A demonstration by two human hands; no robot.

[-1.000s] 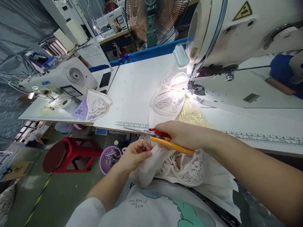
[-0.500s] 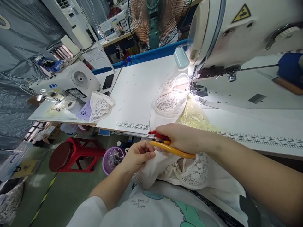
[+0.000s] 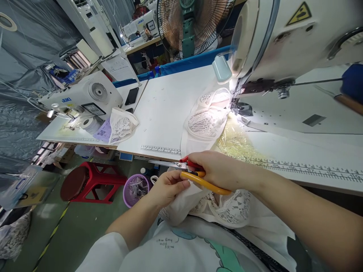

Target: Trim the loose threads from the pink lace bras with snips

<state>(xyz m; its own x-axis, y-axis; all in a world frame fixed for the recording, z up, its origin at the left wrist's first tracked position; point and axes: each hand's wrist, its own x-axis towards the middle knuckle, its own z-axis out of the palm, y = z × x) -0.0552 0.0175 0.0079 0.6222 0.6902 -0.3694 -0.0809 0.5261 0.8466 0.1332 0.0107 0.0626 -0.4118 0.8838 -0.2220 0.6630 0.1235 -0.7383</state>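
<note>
My right hand (image 3: 217,170) is closed around scissors (image 3: 195,177) with one orange-yellow handle and one red one. Their metal blades point left, just past the table's front edge and above my left fingers. Close under the handles, my left hand (image 3: 171,187) pinches the edge of a white lace bra (image 3: 232,209), whose cups and cloth spread over my lap. The exact bit between thumb and forefinger is hidden. Another white lace piece (image 3: 202,122) lies on the table by the sewing machine's (image 3: 272,49) lit needle area, beside yellowish clear film (image 3: 236,139).
A second sewing machine (image 3: 85,94) stands at left, with a folded lace cup (image 3: 121,126) and a phone (image 3: 132,96) nearby. Below are a red stool (image 3: 93,185) and a purple bin (image 3: 136,190) with scraps. A large fan (image 3: 188,32) stands behind the table (image 3: 164,109).
The view has shifted slightly. The scissors' blades have turned a little and now stand out more clearly from the table edge. Both hands keep nearly the same place and grip.
</note>
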